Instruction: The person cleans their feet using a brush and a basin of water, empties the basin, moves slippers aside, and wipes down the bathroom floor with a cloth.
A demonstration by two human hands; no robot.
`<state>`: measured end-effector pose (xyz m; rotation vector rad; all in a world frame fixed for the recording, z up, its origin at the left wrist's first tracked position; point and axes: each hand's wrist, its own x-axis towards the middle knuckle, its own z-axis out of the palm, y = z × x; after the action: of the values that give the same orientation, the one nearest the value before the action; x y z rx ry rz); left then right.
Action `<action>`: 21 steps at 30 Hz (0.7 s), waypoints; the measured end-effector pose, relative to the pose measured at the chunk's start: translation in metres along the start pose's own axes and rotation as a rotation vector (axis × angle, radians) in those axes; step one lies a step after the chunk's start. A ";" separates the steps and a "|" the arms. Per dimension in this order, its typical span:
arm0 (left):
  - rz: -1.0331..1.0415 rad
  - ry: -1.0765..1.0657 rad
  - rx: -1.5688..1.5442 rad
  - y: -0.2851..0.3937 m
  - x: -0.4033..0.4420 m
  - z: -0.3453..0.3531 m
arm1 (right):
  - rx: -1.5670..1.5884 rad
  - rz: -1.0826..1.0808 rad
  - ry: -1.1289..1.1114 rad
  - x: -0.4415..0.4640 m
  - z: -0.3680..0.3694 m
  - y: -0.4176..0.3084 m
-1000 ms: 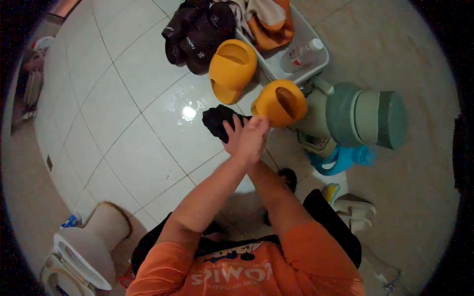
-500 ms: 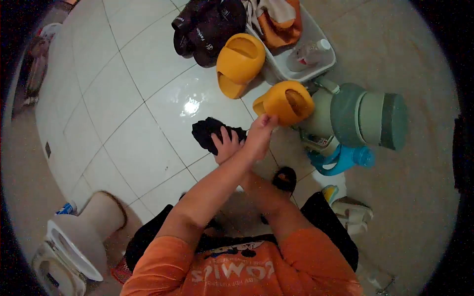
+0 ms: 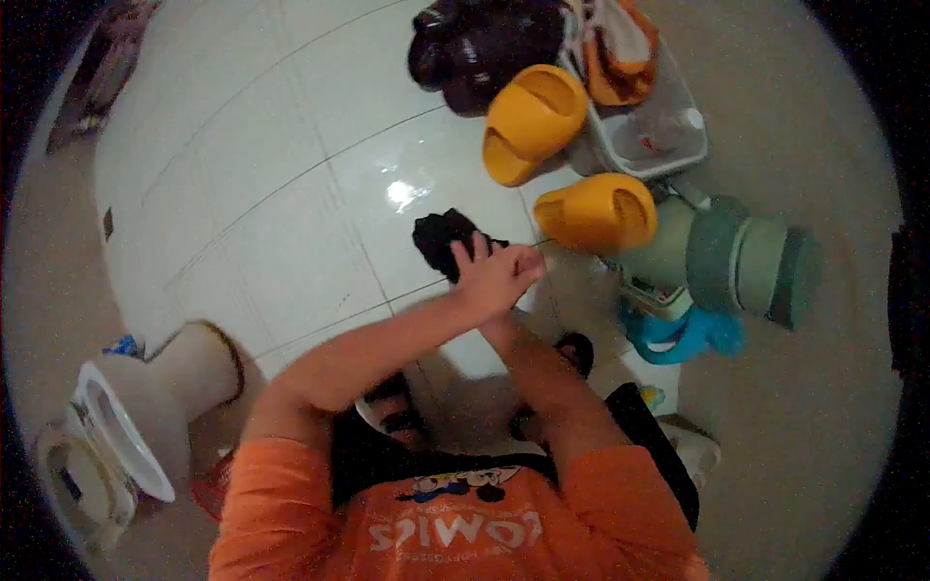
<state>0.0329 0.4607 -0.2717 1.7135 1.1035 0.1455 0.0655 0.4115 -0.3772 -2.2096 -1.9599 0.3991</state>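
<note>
My forearms cross. The fingers of my right hand (image 3: pixel 471 256) are spread over a crumpled black item (image 3: pixel 441 237), seemingly cloth, above the wet tiled floor (image 3: pixel 378 208). Over it lies my left hand (image 3: pixel 509 274), its fingers curled closed; what they may hold is hidden. The black item's right end runs behind this hand. A yellow slipper (image 3: pixel 601 213) is just above and right of my left hand, and another yellow slipper (image 3: pixel 533 126) rests farther up.
Dark slippers (image 3: pixel 484 48) are at the top, beside a white bin (image 3: pixel 699 145) with cloth and a bottle. On the right are a green container (image 3: pixel 668 232) and a blue jug (image 3: pixel 664 349). A toilet (image 3: pixel 136 431) is at lower left.
The view has swung, shifting most floor objects rightward. My left hand now overlaps my right more and sits farther from the near yellow slipper. The black item shows less beyond my fingers.
</note>
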 end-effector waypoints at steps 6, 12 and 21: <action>-0.215 -0.112 -0.173 -0.105 -0.113 -0.101 | 0.118 0.081 -0.041 0.078 -0.045 -0.021; -0.689 0.340 -0.301 -0.200 -0.247 -0.120 | -0.079 -0.014 0.004 0.141 -0.020 -0.046; -0.689 0.297 -0.387 -0.230 -0.304 -0.078 | 0.186 -0.552 -0.509 -0.003 0.035 -0.206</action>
<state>-0.3210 0.3026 -0.3017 0.9212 1.7014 0.1660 -0.1403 0.4323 -0.3499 -1.4554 -2.5326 1.0732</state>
